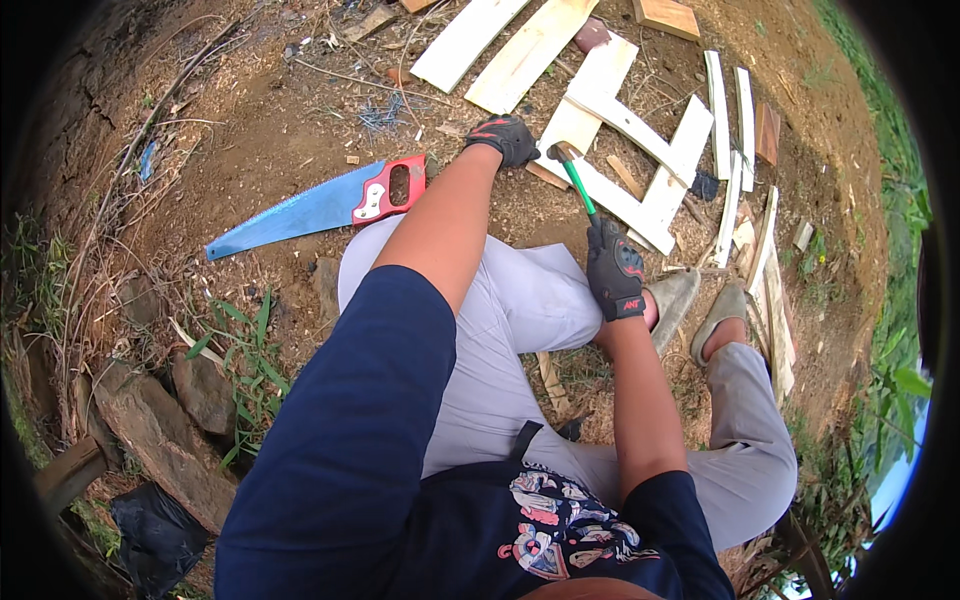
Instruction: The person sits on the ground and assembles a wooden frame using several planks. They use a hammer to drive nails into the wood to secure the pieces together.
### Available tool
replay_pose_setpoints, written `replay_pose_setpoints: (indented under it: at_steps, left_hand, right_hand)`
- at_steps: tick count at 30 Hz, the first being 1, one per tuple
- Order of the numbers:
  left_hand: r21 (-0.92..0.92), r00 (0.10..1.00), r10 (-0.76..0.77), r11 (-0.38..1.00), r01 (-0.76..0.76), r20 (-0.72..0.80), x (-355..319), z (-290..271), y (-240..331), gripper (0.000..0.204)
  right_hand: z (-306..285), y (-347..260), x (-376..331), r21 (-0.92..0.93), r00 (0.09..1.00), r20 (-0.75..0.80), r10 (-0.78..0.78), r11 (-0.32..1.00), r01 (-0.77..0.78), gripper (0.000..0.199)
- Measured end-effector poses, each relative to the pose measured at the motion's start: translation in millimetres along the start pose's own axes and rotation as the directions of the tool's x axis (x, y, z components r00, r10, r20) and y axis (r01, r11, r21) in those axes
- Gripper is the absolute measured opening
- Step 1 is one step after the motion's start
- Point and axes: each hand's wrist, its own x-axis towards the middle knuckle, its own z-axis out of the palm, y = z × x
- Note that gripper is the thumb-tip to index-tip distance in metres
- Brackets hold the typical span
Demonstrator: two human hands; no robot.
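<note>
My right hand point(614, 262), in a black glove with red marks, is wrapped round the green handle of a hammer point(577, 183). The hammer's head is over the near end of a pale wooden frame point(610, 200) made of overlapping boards. Beside that same corner is my left hand point(508, 141), also gloved. Its fingers are curled in at the wood's edge, and what they hold, if anything, is hidden. A handsaw point(300, 215) with a blue blade and red handle lies on the soil left of my knee.
Loose pale boards point(533, 55) lie beyond the frame, and thin strips point(745, 128) to its right. Brown wood blocks point(668, 17) are at the far side. Rocks point(165, 440) and a black plastic bag point(158, 535) sit at lower left. Wood chips are scattered over the dirt.
</note>
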Motion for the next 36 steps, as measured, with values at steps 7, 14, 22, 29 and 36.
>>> replay_pose_setpoints:
  at_steps: [7,14,22,29,36]
  left_hand:
    - [-0.061,1.000,0.000,0.998,-0.001,-0.025,4,13,-16,0.034]
    - [0.010,0.998,0.047,0.999,-0.047,-0.044,0,12,-8,0.034]
    - [-0.025,0.999,0.048,0.999,-0.048,-0.018,7,12,-6,0.032]
    - [-0.046,1.000,0.000,0.999,0.001,0.017,5,11,-14,0.032]
    - [-0.030,1.000,0.017,0.999,-0.017,-0.005,0,7,-2,0.034]
  right_hand:
    - [-26,-19,2,0.184,0.957,-0.277,-0.089,0.972,0.143,0.033]
    - [-7,-3,13,0.029,0.981,-0.181,-0.066,0.997,0.073,0.033]
    - [2,6,10,0.048,0.993,0.083,0.087,0.995,-0.091,0.039]
    - [-40,-7,10,0.188,0.974,-0.223,-0.043,0.978,0.086,0.036]
    - [15,15,10,-0.030,0.997,-0.027,0.067,0.997,-0.068,0.041]
